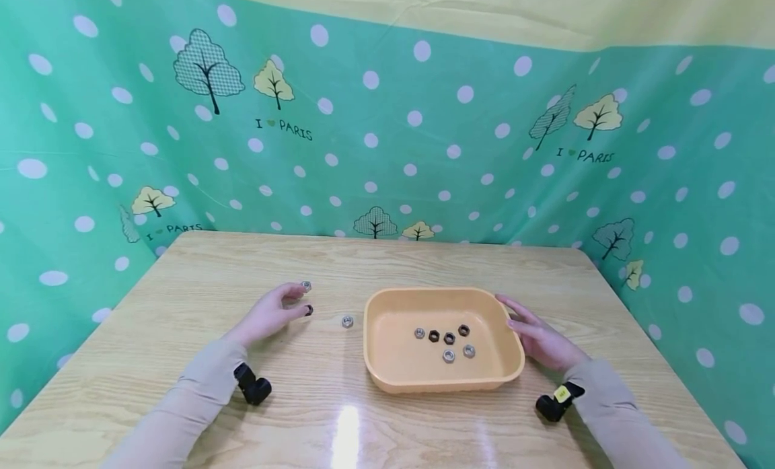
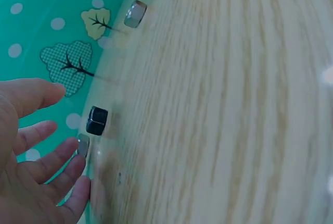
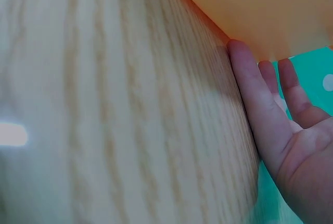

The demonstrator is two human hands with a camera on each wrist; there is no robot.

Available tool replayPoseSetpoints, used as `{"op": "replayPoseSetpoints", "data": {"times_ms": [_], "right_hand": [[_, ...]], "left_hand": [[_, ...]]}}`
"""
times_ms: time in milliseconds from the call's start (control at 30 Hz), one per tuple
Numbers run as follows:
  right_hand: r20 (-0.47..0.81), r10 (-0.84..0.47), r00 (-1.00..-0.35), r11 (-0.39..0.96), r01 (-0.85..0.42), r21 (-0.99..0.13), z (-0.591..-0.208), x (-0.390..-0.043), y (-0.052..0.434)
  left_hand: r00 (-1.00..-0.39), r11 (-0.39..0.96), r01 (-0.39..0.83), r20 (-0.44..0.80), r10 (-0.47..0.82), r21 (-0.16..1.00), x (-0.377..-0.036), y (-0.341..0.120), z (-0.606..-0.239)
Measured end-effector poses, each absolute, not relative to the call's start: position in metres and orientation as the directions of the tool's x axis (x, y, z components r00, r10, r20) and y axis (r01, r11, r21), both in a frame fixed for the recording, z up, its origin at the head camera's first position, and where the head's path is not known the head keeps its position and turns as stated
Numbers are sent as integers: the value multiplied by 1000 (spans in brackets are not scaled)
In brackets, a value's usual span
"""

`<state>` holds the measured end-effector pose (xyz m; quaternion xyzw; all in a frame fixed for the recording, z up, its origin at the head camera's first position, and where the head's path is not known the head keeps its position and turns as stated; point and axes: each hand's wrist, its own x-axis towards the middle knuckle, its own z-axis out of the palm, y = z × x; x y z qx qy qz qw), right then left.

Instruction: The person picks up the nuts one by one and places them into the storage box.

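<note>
- Left hand: fingers and thumb spread wide, nothing held; palm turned toward two nuts.
- Dark nut: on the table, by the left thumb's tip in the head view, lying within the hand's wide gap.
- Silver nut: on the table beyond the dark one, at the left fingertips; whether they touch it, cannot tell.
- Second silver nut: flat on the table, between left hand and bin, apart from both.
- Right hand: fingers extended, thumb apart, resting against the bin's right end.
- Bin: orange, rounded corners, upright on the table.
- Six nuts: flat on the bin's floor, right of its middle; three dark, three silver.
- Sleeves: pale, one per arm, each with a black camera at the wrist.
- Table: light wood grain.
- Cloth: green, white dots, printed trees, hung behind.
</note>
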<state>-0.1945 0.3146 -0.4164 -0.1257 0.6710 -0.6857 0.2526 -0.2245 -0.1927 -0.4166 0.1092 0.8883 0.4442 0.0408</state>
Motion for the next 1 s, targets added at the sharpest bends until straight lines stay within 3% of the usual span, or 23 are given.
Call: {"op": "replayPoseSetpoints", "data": {"times_ms": [567,1000], "right_hand": [[-155,-520,-840,18,171,-985,-416,-193,315],[-213,-465,-859,84,197,-977,-417,-194,314]], "left_hand": [[-965,681,218,49,258,699,-222,-189,-419],[-962,714,255,93,258,652,-224,-192,-423]]}}
